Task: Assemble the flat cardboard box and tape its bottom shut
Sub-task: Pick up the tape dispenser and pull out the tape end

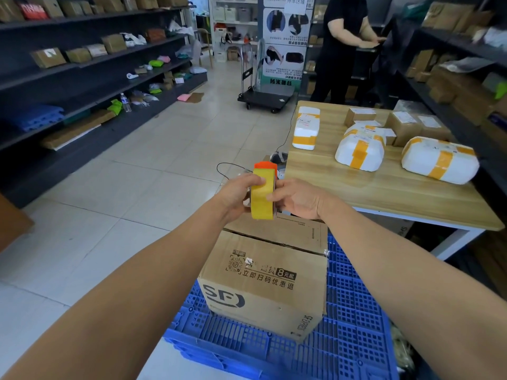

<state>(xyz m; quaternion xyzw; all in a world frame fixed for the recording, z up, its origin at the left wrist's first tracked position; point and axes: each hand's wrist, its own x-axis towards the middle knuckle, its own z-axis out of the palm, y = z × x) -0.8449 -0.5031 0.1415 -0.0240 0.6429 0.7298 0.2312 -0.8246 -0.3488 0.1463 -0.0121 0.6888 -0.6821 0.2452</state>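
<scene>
A pale tiled floor (115, 187) is stretching through a parcel storeroom, with dark shelving along both sides. Nearest the camera, a blue plastic pallet (354, 311) is lying on the floor, and the cardboard box (263, 281) is standing on it, already squared up into a box shape, its printed side facing the camera and its upper flaps folded flat. Whether those flaps are taped cannot be told from here.

Just above the far edge of the box, both bare arms are reaching forward and meeting around a roll of yellow tape (262, 193) in an orange dispenser (264, 165). The left hand (238, 193) is gripping the roll from the left side, thumb lying across the yellow band. The right hand (299, 198) is closing on it from the right, fingers touching the tape's face. The roll is being held upright, edge-on to the camera, clear of the box.

Beyond the hands to the right, a wooden table (384, 193) is carrying several white foam parcels (439, 160) banded in orange tape and a few small brown cartons (406, 127). A thin black cable (227, 171) is looping across the floor by the table's corner.

Farther back, a black platform trolley (264, 97) is standing on the tiles. A person in black clothing (343, 45) is standing behind the table, hands at a dark object. The left-hand shelves (82, 64) are holding scattered cartons and bags.
</scene>
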